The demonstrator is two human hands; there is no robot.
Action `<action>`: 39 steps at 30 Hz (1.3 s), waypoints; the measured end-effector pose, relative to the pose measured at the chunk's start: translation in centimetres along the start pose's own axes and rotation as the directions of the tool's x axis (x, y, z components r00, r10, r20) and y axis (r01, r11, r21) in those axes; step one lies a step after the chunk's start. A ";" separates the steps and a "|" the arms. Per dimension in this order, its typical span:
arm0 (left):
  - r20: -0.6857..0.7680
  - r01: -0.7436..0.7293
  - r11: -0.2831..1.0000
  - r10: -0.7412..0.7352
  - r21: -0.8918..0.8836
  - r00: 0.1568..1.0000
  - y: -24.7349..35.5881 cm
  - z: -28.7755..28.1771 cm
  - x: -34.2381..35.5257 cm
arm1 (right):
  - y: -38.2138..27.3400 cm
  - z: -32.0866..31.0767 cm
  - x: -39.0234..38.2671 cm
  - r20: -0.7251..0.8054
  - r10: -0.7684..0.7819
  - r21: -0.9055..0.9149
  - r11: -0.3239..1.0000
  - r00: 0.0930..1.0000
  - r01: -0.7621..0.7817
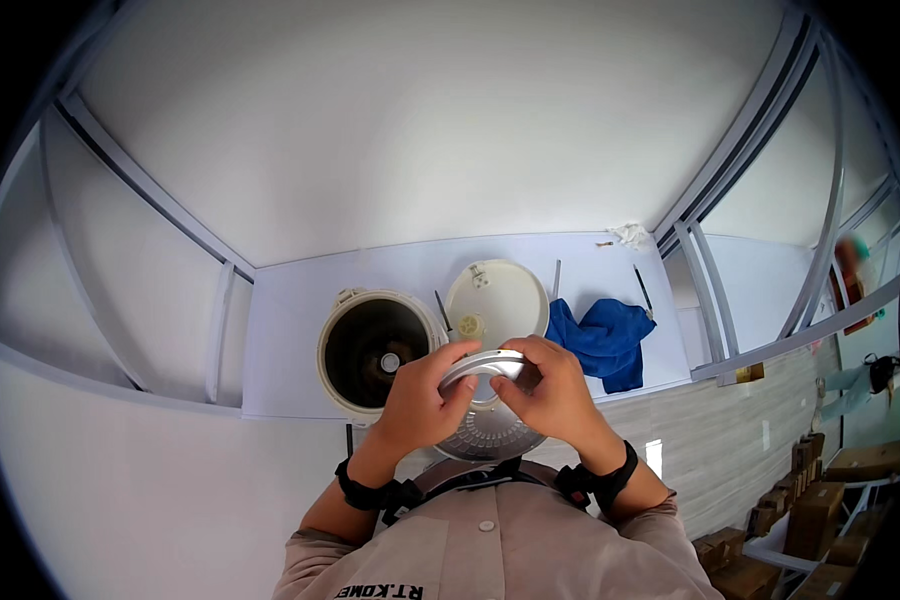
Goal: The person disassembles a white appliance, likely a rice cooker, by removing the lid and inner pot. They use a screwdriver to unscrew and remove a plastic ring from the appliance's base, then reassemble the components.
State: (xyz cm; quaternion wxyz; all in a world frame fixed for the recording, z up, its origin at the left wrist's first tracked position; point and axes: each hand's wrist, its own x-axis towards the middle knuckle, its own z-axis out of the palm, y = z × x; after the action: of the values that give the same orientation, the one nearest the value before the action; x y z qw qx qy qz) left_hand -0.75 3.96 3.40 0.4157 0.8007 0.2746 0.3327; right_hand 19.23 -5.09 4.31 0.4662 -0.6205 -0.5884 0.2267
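My left hand (422, 398) and my right hand (552, 396) grip a shiny round metal piece (486, 358) from both sides, thumbs on its near face. The piece is tilted, and the fingers behind it are partly hidden. Just below my hands, close to my body, lies a silver disc with a ring of slots or ridges (490, 438). Left of my left hand stands an open cream pot-shaped appliance body (326, 345) with a dark inside and a small round centre part (389, 362). Beyond my hands is a round cream lid (515, 290) with a small yellowish round part (471, 325) on or beside it.
A thin dark-shafted tool (442, 308) lies between appliance and lid. To the right are a crumpled blue cloth (610, 340), a thin grey rod (557, 275), a dark pen-like tool (643, 288) and white tissue (630, 235). Metal frames flank the white table (280, 330). Cardboard boxes (815, 520) stand lower right.
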 end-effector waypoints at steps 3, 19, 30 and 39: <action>0.020 -0.013 1.000 0.013 -0.010 1.000 0.5 -0.2 0.4 | 0.1 0.2 0.0 -0.042 0.004 -0.023 1.000 0.999 -0.005; 0.063 -0.120 0.992 0.117 0.044 0.991 1.0 -0.9 0.9 | 1.1 -0.2 1.3 0.025 -0.139 0.038 0.990 0.990 0.138; 0.087 -0.040 0.977 0.022 0.207 0.996 2.0 -0.6 1.4 | 0.1 -1.4 2.1 0.107 -0.194 -0.115 0.972 0.975 0.206; -0.154 0.044 0.987 -0.019 0.157 0.988 0.0 0.3 1.5 | -0.7 -1.5 2.0 -0.056 -0.251 -0.339 0.915 0.966 0.218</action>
State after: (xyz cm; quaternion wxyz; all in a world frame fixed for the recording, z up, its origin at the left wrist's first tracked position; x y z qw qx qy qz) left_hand 0.38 4.90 3.72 0.3333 0.7992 0.3440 0.3632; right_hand 20.49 -3.72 6.12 0.4080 -0.6250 -0.6645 0.0368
